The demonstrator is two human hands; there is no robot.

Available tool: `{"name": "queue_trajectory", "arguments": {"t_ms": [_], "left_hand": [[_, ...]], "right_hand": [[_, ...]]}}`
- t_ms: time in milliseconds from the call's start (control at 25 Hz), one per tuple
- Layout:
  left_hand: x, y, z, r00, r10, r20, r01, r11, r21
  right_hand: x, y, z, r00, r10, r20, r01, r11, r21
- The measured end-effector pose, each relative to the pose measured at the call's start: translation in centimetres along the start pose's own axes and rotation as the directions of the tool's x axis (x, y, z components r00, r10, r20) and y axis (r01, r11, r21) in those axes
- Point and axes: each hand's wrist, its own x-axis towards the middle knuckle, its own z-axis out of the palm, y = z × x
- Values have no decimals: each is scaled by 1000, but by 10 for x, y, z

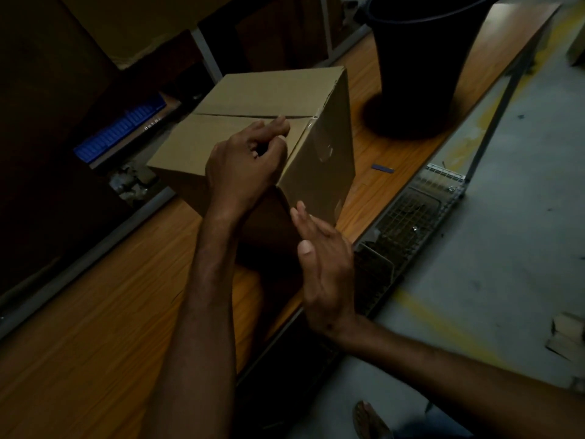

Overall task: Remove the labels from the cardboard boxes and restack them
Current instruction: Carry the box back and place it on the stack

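**Cardboard Box on Worktop: Hand Positions**

The cardboard box (253, 90) stands on the wooden worktop (95, 327), flaps closed, with clear tape (326, 147) running over its right top edge. The left hand (243, 166) rests on the box top near that edge. Its fingers (278, 123) are curled against the thumb; whether they pinch anything cannot be determined. The right hand (326, 274) is flat, fingers straight, holding nothing, fingertips at the box's lower near corner. A black bucket (421, 74) stands beyond the box.
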Motion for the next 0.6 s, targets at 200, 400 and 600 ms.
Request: {"name": "queue_trajectory", "arguments": {"t_ms": [200,400,600], "left_hand": [[-2,11,-10,997,-26,68,32,995,-92],[2,16,-8,993,-120,-6,118,983,-139],[6,21,0,896,-412,-167,437,885,158]], "right_hand": [[132,15,-32,976,-81,-204,66,995,-81],[296,19,-27,892,-199,405,366,845,-390],[375,31,1,441,112,890,377,877,-297]]}}
